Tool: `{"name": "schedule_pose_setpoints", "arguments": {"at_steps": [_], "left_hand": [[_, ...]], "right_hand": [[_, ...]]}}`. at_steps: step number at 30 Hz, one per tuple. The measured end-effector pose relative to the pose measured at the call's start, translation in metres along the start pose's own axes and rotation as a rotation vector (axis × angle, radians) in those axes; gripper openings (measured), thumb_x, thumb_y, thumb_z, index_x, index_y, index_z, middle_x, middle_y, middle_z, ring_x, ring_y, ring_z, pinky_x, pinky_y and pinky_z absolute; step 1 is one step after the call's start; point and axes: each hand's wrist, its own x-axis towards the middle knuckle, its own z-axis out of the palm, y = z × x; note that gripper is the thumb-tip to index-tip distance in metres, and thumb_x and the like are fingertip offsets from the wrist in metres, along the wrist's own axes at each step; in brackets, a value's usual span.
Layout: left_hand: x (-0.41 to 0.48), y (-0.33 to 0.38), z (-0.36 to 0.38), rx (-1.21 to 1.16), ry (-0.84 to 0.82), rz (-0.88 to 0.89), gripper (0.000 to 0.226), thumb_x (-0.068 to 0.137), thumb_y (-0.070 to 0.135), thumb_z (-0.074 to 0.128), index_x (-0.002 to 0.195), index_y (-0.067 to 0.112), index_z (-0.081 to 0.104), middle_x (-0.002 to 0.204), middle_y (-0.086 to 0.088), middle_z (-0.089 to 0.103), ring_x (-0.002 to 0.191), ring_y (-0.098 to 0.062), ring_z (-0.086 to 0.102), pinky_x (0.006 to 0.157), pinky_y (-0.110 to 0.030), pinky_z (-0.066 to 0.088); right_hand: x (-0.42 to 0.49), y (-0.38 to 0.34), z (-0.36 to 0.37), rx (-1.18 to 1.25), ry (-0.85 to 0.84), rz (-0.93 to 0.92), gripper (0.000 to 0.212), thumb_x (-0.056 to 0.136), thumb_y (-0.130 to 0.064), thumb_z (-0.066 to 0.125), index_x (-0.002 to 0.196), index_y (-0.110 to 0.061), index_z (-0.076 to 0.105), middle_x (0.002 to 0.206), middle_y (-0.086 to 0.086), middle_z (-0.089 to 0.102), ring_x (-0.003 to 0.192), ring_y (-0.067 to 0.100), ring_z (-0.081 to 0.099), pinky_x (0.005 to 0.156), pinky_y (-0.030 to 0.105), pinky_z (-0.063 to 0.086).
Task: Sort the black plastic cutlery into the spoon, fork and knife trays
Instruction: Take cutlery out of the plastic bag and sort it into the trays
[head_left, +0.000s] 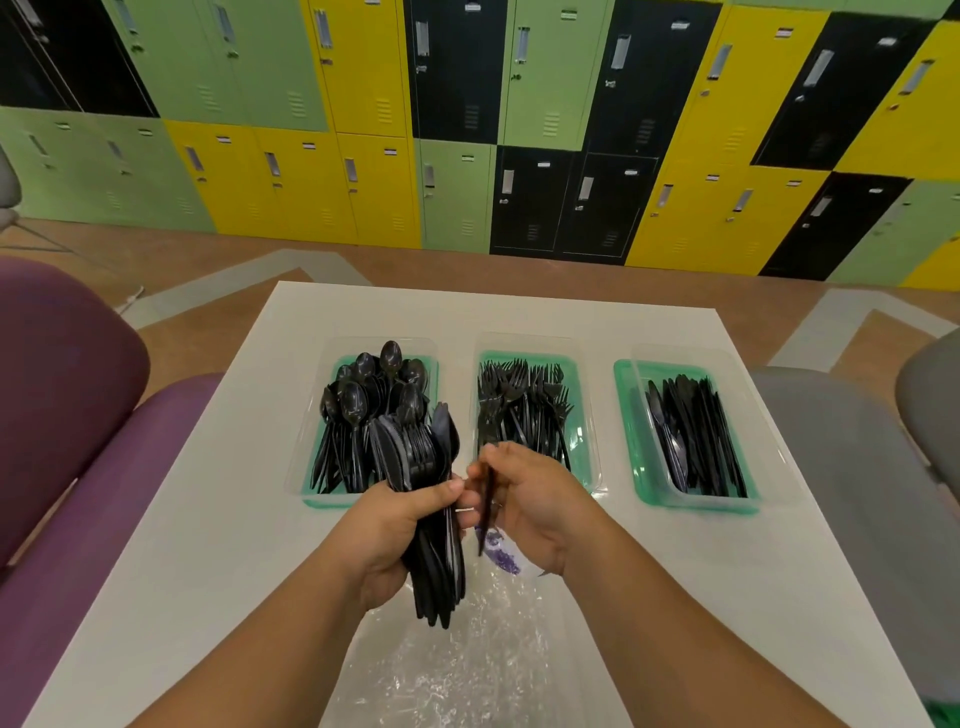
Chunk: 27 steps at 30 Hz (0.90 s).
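The left hand (395, 525) is wrapped tightly round a thick bundle of black plastic cutlery (421, 452), held upright over the near part of the white worktop (208, 545). The heads fan out above the fist, so each piece can be told apart and drawn out singly. The right hand (530, 499), just beside it, pinches one slim black piece (487, 499) between thumb and curled fingers. The handle hangs below the hand and the head is hidden, so its kind cannot be told.

Three clear trays with green bottoms stand side by side across the worktop, beyond the hands. The spoon tray (322, 501) is on the left, the fork tray (579, 431) in the middle and the knife tray (636, 441) on the right. Each already holds a heap of its own kind with the heads pointing away, which keeps the handles nearest the person.

A crumpled clear plastic bag (457, 670) lies on the worktop under the forearms, probably the cutlery's wrapping. Judging by the size of the bundle, much remains to be sorted.
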Motion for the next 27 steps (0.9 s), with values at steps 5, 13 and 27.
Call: {"name": "schedule_pose_setpoints", "arguments": {"at_steps": [5, 13, 27], "left_hand": [[0.003, -0.004, 0.001, 0.113, 0.071, 0.068, 0.012, 0.086, 0.004, 0.064, 0.097, 0.002, 0.060, 0.061, -0.006, 0.056, 0.052, -0.016, 0.054, 0.056, -0.029, 0.049], [-0.003, -0.003, 0.003, 0.371, -0.033, 0.216, 0.032, 0.076, 0.001, 0.069, 0.106, 0.008, 0.060, 0.071, -0.001, 0.063, 0.062, -0.010, 0.058, 0.062, -0.026, 0.047], [-0.009, 0.000, 0.015, 0.285, -0.171, 0.210, 0.031, 0.085, -0.001, 0.064, 0.113, 0.009, 0.059, 0.074, 0.007, 0.073, 0.066, -0.002, 0.068, 0.061, -0.013, 0.051]], "right_hand": [[-0.007, 0.001, 0.005, -0.300, 0.026, -0.142, 0.022, 0.091, -0.025, 0.063, 0.076, -0.015, 0.049, 0.057, -0.005, 0.040, 0.048, 0.010, 0.033, 0.049, 0.024, 0.032], [-0.007, 0.012, 0.012, -0.539, 0.072, -0.218, 0.022, 0.084, -0.029, 0.070, 0.068, -0.016, 0.060, 0.061, 0.001, 0.060, 0.055, 0.015, 0.055, 0.056, 0.028, 0.048], [-0.009, 0.010, 0.002, -0.275, 0.111, -0.165, 0.015, 0.083, -0.020, 0.071, 0.086, -0.006, 0.070, 0.072, 0.007, 0.067, 0.056, 0.011, 0.060, 0.050, 0.018, 0.045]]}}
